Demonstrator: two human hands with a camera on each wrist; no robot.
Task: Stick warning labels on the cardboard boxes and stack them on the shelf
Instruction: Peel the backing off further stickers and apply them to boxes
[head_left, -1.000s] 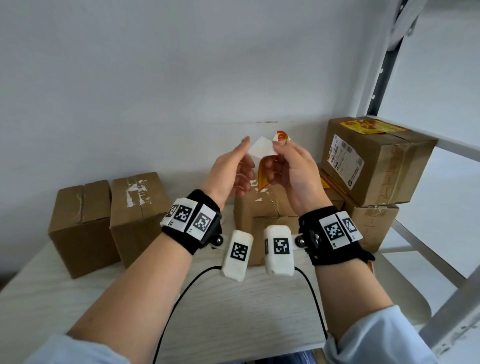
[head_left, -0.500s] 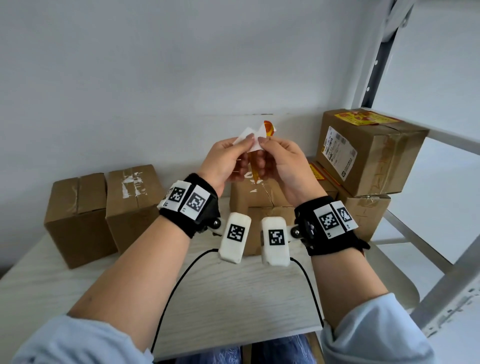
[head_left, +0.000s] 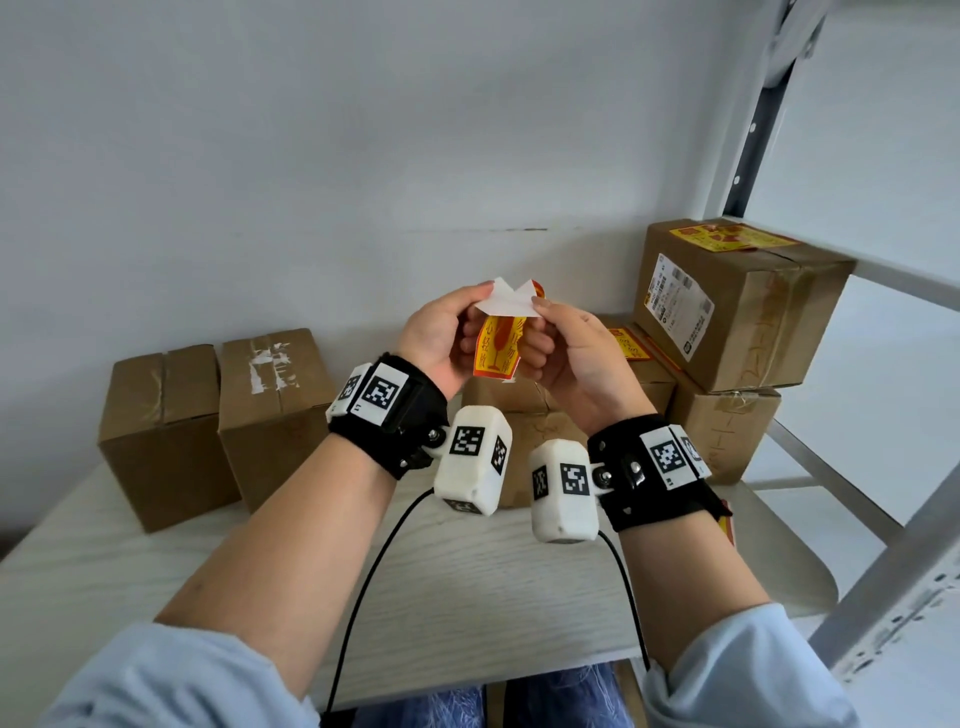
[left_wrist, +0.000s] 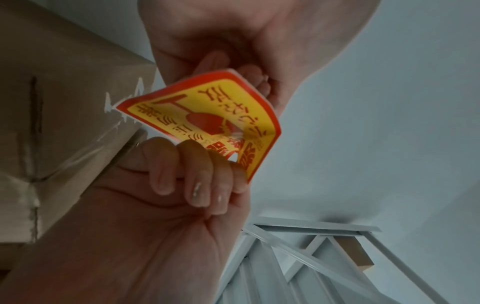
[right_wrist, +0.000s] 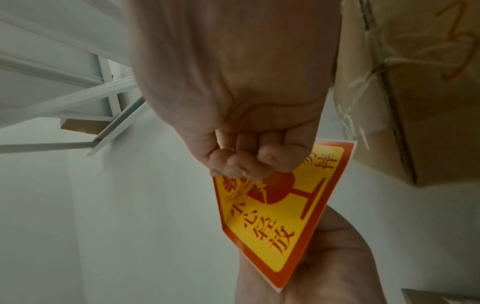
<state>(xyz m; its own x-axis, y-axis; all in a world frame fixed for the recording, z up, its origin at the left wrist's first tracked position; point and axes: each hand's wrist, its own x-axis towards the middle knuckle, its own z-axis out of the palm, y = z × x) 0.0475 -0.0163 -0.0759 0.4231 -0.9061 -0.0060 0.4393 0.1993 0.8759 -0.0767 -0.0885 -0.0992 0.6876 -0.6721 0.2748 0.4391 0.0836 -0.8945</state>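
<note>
A yellow warning label with a red border (head_left: 496, 349) hangs between both hands, held up above the table. Its white backing (head_left: 506, 301) is folded back at the top. My left hand (head_left: 441, 332) pinches the backing's left corner. My right hand (head_left: 563, 343) pinches the top right corner. The left wrist view shows the label (left_wrist: 207, 121) curling, with my left fingers (left_wrist: 197, 172) curled at its edge. In the right wrist view the label (right_wrist: 280, 207) hangs below my right fingers (right_wrist: 249, 162). A cardboard box (head_left: 524, 415) stands right behind the hands, mostly hidden.
Two plain cardboard boxes (head_left: 218, 415) stand at the table's left, by the wall. At the right, labelled boxes (head_left: 737, 306) are stacked on a white metal shelf (head_left: 810, 467). The wooden table (head_left: 156, 561) lies in front. Black cables run from the wrist cameras.
Both hands came together at the label's top, then lowered slightly. The white backing is now peeled further from the top edge, and the printed face turned toward me.
</note>
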